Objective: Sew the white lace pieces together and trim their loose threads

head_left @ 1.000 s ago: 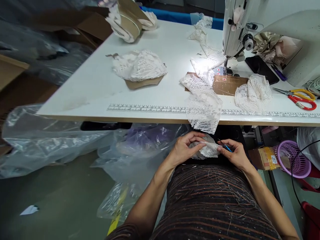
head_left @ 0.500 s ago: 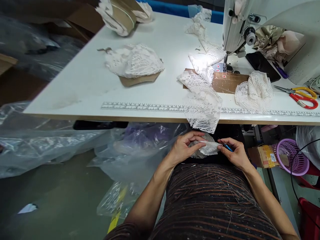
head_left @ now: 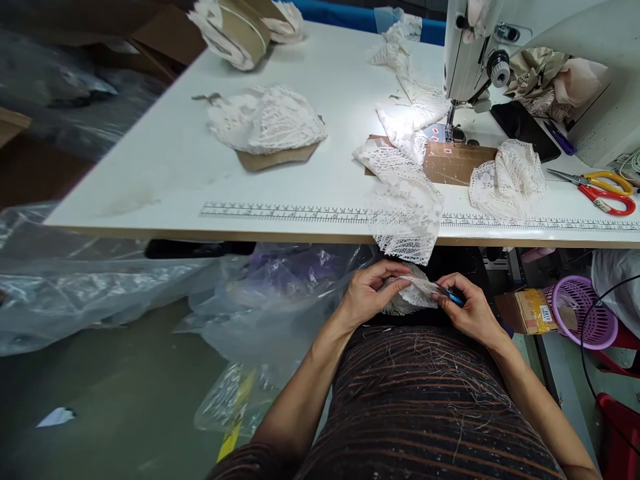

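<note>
Below the table edge, over my lap, my left hand (head_left: 375,290) pinches a piece of white lace (head_left: 413,300) between thumb and fingers. My right hand (head_left: 467,307) is closed around a small blue-handled tool (head_left: 454,297) with a thin dark tip, which points left at the lace's right edge. Its fingertips also meet the lace there. Whether the tip touches the lace I cannot tell. Just above my hands, a longer strip of lace (head_left: 405,207) hangs over the table edge and runs back toward the sewing machine's needle (head_left: 451,120).
On the white table (head_left: 165,167) lie a lace bundle on cardboard (head_left: 270,123), a tied fabric roll (head_left: 240,33), more lace (head_left: 510,180), a dark phone-like slab (head_left: 525,130) and red-and-yellow-handled scissors (head_left: 600,190). A purple basket (head_left: 585,313) stands lower right; plastic sheeting (head_left: 225,293) lies left.
The lace edge between my hands has shifted and tilts down to the right. My right hand has turned the blue-handled tool slightly, with its dark tip at the lace edge.
</note>
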`<state>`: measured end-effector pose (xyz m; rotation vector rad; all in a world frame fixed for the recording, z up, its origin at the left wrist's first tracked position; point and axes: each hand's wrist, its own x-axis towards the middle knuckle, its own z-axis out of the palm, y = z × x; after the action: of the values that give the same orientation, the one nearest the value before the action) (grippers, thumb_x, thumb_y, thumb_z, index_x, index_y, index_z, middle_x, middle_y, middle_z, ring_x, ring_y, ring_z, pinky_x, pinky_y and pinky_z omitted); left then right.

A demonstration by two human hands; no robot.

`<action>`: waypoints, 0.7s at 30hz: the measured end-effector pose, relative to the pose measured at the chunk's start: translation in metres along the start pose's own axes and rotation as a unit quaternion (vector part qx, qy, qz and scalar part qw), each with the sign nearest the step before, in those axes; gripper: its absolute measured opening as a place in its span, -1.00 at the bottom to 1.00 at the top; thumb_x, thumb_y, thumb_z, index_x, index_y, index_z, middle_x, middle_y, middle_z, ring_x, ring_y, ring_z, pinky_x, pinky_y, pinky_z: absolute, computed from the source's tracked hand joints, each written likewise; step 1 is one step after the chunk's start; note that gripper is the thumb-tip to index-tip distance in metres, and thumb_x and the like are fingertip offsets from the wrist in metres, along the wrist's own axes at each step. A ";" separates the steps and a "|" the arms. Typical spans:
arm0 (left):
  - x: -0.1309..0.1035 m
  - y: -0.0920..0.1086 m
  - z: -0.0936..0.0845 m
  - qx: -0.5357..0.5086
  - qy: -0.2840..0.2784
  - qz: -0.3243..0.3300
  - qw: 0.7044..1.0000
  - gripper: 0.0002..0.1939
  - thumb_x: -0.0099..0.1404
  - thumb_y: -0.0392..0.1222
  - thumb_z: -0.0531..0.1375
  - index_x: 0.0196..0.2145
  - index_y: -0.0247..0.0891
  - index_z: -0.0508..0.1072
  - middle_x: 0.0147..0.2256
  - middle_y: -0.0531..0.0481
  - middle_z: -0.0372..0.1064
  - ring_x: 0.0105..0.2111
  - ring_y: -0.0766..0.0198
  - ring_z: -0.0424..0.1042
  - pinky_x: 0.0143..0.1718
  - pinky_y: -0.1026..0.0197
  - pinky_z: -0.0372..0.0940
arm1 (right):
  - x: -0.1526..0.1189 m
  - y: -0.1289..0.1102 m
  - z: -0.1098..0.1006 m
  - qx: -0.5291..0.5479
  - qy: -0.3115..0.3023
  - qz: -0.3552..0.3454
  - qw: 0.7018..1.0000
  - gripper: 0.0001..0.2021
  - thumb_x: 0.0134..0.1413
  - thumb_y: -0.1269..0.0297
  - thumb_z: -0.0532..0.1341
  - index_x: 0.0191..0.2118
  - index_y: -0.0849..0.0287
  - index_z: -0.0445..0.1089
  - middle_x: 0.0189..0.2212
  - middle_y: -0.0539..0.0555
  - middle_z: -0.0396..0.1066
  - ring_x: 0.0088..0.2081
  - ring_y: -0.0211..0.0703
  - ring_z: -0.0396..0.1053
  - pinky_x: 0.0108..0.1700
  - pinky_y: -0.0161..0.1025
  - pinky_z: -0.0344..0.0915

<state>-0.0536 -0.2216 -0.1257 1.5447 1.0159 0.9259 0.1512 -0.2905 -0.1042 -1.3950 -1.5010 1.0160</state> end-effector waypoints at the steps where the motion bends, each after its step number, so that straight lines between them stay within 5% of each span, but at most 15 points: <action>1: 0.000 0.000 0.000 -0.002 0.001 -0.003 1.000 -0.66 0.16 0.06 0.35 -0.27 -0.29 0.56 -0.31 -0.09 0.61 -0.34 0.20 0.59 -0.33 0.28 0.47 | 0.000 0.000 0.000 0.009 -0.001 -0.009 1.000 -0.87 0.13 0.19 0.22 -0.37 0.10 0.34 -0.26 0.08 0.48 -0.26 -0.14 0.42 -0.19 -0.23 0.33; 5: -0.001 0.001 0.000 -0.009 -0.001 0.004 1.000 -0.71 0.16 0.00 0.34 -0.29 -0.28 0.55 -0.33 -0.07 0.60 -0.35 0.22 0.58 -0.34 0.29 0.46 | 0.000 0.005 0.001 0.040 -0.002 -0.003 0.999 -0.86 0.11 0.20 0.27 -0.39 0.11 0.34 -0.13 0.14 0.51 -0.16 -0.08 0.46 -0.09 -0.17 0.34; 11: 0.000 0.005 -0.003 -0.009 -0.017 0.027 0.999 -0.81 0.16 -0.06 0.34 -0.40 -0.26 0.59 -0.38 -0.06 0.59 -0.37 0.21 0.57 -0.29 0.25 0.47 | 0.004 0.014 0.005 0.118 0.000 0.077 0.990 -0.74 0.02 0.03 0.34 -0.38 0.13 0.46 -0.35 0.08 0.55 -0.30 -0.09 0.49 -0.19 -0.17 0.41; 15: 0.000 0.009 -0.004 -0.019 -0.030 0.008 0.999 -0.77 0.14 -0.03 0.36 -0.41 -0.27 0.59 -0.39 -0.08 0.60 -0.39 0.21 0.56 -0.33 0.26 0.47 | 0.006 0.014 0.006 0.144 0.013 0.068 0.987 -0.73 -0.04 0.02 0.37 -0.39 0.13 0.48 -0.18 0.14 0.58 -0.19 -0.04 0.51 -0.14 -0.14 0.44; 18: -0.001 0.012 -0.005 -0.029 -0.043 -0.003 0.999 -0.75 0.13 -0.01 0.38 -0.40 -0.28 0.59 -0.40 -0.08 0.59 -0.42 0.24 0.55 -0.39 0.30 0.45 | 0.005 0.014 0.006 0.147 -0.002 0.058 0.987 -0.77 -0.01 0.06 0.35 -0.37 0.12 0.47 -0.10 0.16 0.55 -0.25 -0.08 0.51 -0.26 -0.18 0.46; 21: -0.001 0.014 -0.008 -0.039 -0.057 -0.018 0.997 -0.69 0.11 0.04 0.40 -0.41 -0.29 0.58 -0.42 -0.09 0.58 -0.45 0.24 0.54 -0.43 0.30 0.44 | 0.004 0.015 0.007 0.138 -0.013 0.074 0.988 -0.79 0.02 0.08 0.32 -0.36 0.12 0.44 -0.29 0.09 0.56 -0.46 -0.21 0.44 -0.46 -0.30 0.40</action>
<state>-0.0592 -0.2221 -0.1107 1.4924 0.9140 0.8341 0.1492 -0.2859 -0.1202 -1.3112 -1.2323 1.2857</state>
